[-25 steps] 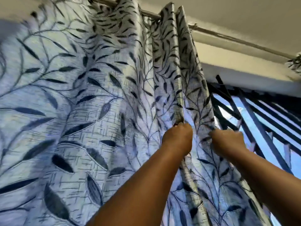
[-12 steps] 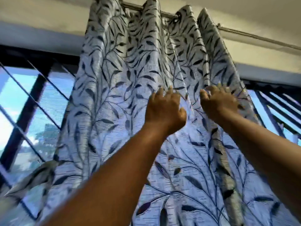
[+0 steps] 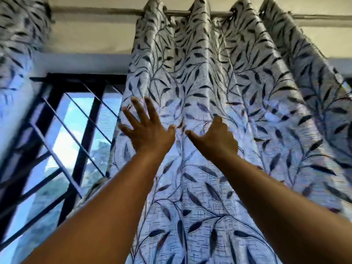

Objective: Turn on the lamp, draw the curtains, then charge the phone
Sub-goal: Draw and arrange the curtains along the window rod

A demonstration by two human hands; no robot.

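Observation:
A pale curtain printed with dark leaves hangs in folds from a metal rod across the top. My left hand is raised with fingers spread, flat against the curtain near its left edge. Beside it, my right hand reaches up with the thumb out and the fingers curled against the fabric; whether it pinches a fold is unclear. A second curtain panel with the same pattern hangs blurred at the far left. Neither lamp nor phone is in view.
Between the two panels an uncovered strip of window shows sky and trees behind black crossed bars. A pale wall band and ceiling run above the window.
My hands went from gripping the curtain's edge to resting on it with looser fingers. The curtain has shifted right in view, and a gap of window and the left panel now show.

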